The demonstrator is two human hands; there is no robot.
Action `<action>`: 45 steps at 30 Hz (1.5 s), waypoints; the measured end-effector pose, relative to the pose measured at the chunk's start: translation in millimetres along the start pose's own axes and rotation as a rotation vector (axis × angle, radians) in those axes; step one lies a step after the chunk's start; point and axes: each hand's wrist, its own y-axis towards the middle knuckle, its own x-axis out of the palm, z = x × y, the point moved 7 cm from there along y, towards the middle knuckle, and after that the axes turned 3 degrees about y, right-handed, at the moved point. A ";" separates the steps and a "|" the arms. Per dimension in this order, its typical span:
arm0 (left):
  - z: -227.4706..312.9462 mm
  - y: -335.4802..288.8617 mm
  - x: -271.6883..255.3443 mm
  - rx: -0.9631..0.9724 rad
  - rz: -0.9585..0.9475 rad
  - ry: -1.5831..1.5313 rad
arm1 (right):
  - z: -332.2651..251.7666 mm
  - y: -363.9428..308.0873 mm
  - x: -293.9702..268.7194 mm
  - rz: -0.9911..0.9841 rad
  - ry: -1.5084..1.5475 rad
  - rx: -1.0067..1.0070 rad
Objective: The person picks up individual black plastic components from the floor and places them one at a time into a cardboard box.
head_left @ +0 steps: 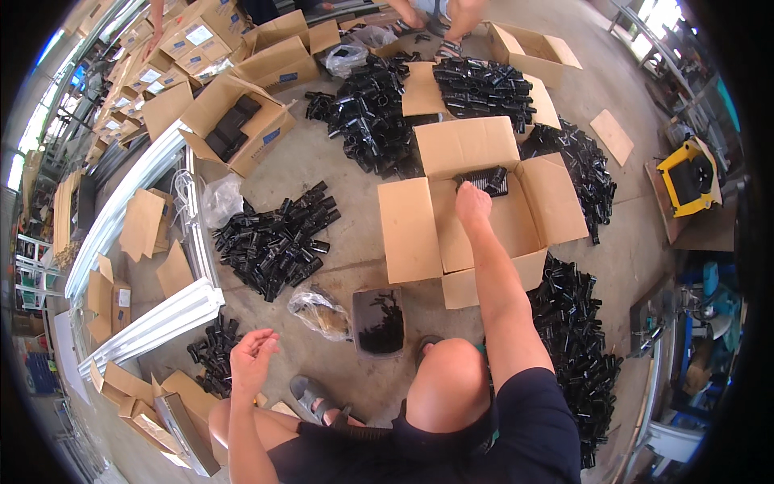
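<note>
Head view: right hand (474, 203) inside open carton (409, 232), fingers curled at a row of black parts (495, 182); grip hidden, cannot tell. Best kept snug, parallel. Left hand (253, 359) half-open, empty. Nearer the body than right hand: dark tub (379, 353), plastic bag (317, 310). Carton's near flap (461, 292), under the right forearm, could snag.

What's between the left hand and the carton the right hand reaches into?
The head view shows a clear plastic bag and a tub with black contents between the left hand and carton.
</note>
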 end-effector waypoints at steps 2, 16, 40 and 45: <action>-1.2 -3.2 2.3 -0.017 -0.011 0.019 | 1.2 -4.5 7.2 -0.032 0.040 0.026; 58.7 -40.0 78.2 0.066 -0.320 -0.308 | -46.1 -134.3 -79.7 -0.368 1.077 0.033; 68.7 -82.9 37.8 0.252 -0.155 -1.069 | -275.1 -379.6 -221.9 -0.683 1.318 -0.433; 64.0 -78.2 41.2 0.302 -0.182 -1.076 | -282.6 -377.5 -211.9 -0.680 1.292 -0.429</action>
